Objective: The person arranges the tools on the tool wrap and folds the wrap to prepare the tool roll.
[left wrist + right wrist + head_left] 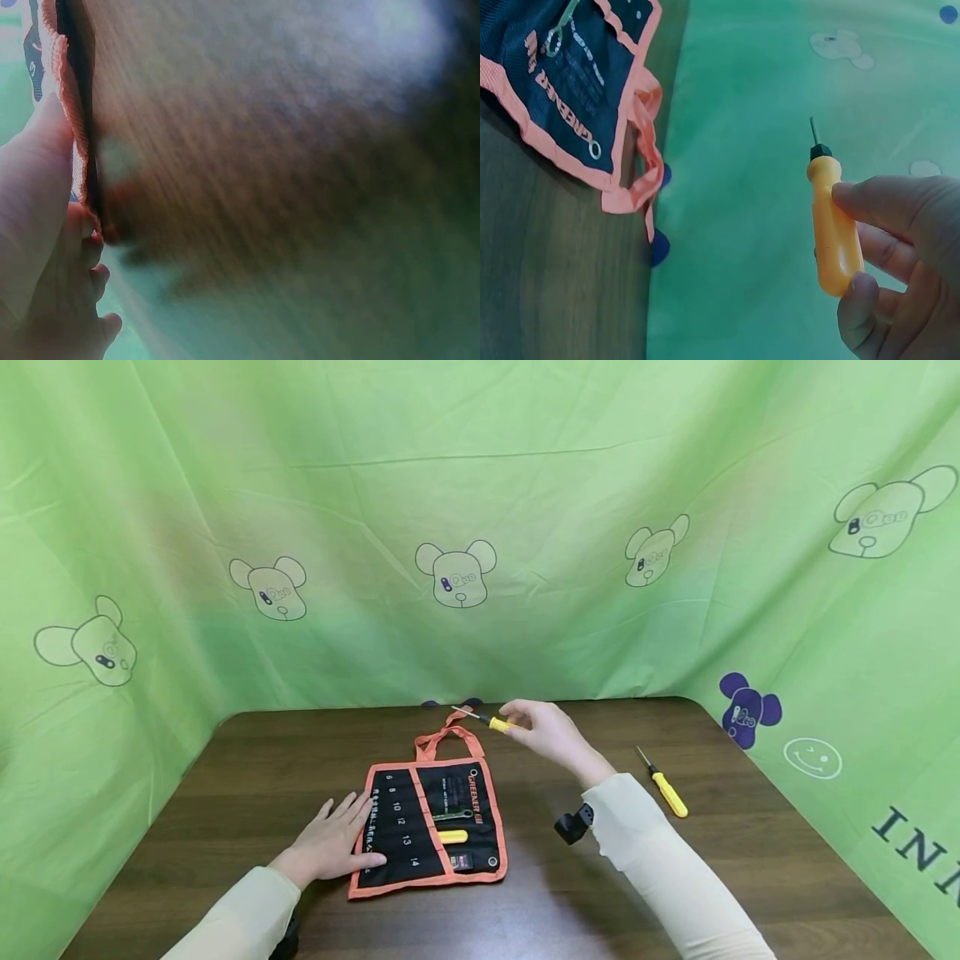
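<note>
A black tool pouch (397, 831) with orange trim and printed numbers lies flat on the table. My left hand (333, 843) rests on its left edge, fingers spread and thumb over the front. In the right wrist view my right hand (907, 255) pinches a screwdriver (832, 225) by its yellow handle. That hand (551, 735) is raised near the pouch's orange straps (450, 739), the thin shaft pointing left. A yellow handle (452, 837) and a wrench (452, 815) show in the pouch's pockets. The left wrist view is mostly blurred table beside the pouch's orange edge (69, 97).
Another yellow-handled screwdriver (667, 792) lies on the brown wooden table (570, 893) to the right of my right forearm. A green curtain (555, 627) with mouse-like drawings hangs along the table's back and sides.
</note>
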